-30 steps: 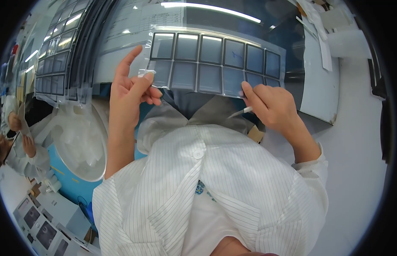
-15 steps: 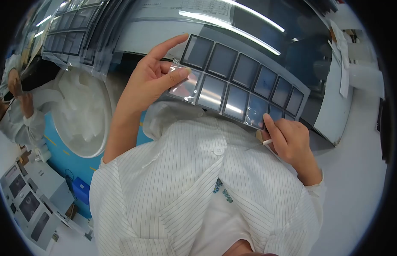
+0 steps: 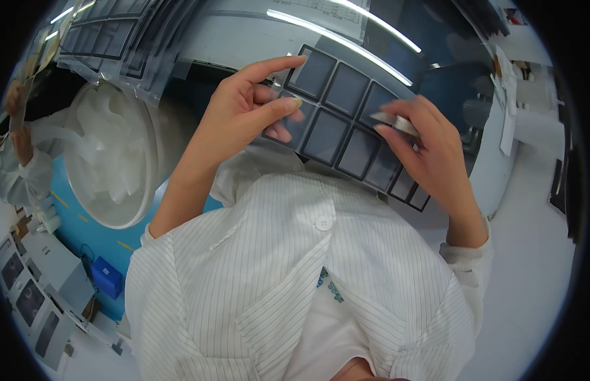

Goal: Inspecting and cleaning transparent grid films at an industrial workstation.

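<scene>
A clear sheet [image 3: 315, 105] bearing two rows of dark-rimmed rectangular panels slants across the space in front of my chest. My left hand [image 3: 244, 114] grips its left end, thumb on the near face and index finger stretched along the top corner. Other fingers show through the clear material from behind. Over the sheet's right part is my right hand [image 3: 428, 136], slightly blurred, its fingers closed round a small pale pointed tool [image 3: 403, 124]. This hand hides several panels. Whether the tool's tip touches the sheet, I cannot tell.
Beyond the sheet lies a worktop with a glossy dark surface [image 3: 396, 38] and a printed paper [image 3: 326, 16]. More panel sheets [image 3: 104, 38] stand at the upper left. Below them is a white bin [image 3: 111, 159] with translucent film inside. Another person's hand [image 3: 22, 143] shows at far left.
My right hand has risen from the sheet's lower right edge to over its panels. My left hand and the sheet have shifted slightly right. The glare on the lower panels has faded.
</scene>
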A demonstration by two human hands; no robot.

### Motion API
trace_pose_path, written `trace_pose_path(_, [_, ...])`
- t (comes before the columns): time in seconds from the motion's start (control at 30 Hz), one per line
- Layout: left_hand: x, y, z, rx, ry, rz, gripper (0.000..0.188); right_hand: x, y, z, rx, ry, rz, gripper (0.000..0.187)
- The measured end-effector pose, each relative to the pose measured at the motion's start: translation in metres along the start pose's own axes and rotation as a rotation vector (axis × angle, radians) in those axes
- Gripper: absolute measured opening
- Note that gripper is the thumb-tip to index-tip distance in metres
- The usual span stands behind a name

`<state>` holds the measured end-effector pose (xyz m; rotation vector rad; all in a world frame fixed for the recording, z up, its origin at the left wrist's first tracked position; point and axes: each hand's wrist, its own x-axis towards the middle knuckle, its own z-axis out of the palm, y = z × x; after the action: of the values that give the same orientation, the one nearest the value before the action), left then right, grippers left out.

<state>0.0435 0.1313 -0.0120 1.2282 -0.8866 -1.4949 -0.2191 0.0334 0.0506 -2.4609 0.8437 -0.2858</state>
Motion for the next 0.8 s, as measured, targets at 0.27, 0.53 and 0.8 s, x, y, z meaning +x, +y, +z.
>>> trace_pose_path(0.27, [0.0, -0.003, 0.003, 0.004, -0.003, 0.026, 0.054, 0.056, 0.004, 0.038, 0.073, 0.0, -0.159, 0.037])
trace_pose_path(0.53, [0.001, -0.005, -0.001, -0.02, -0.044, 0.062, 0.054, 0.065, -0.001, 0.04, 0.092, -0.038, -0.097, 0.037])
trace_pose_path(0.8, [0.004, -0.007, 0.004, -0.001, -0.027, 0.039, 0.054, 0.062, -0.003, 0.035, 0.048, -0.077, -0.049, 0.036])
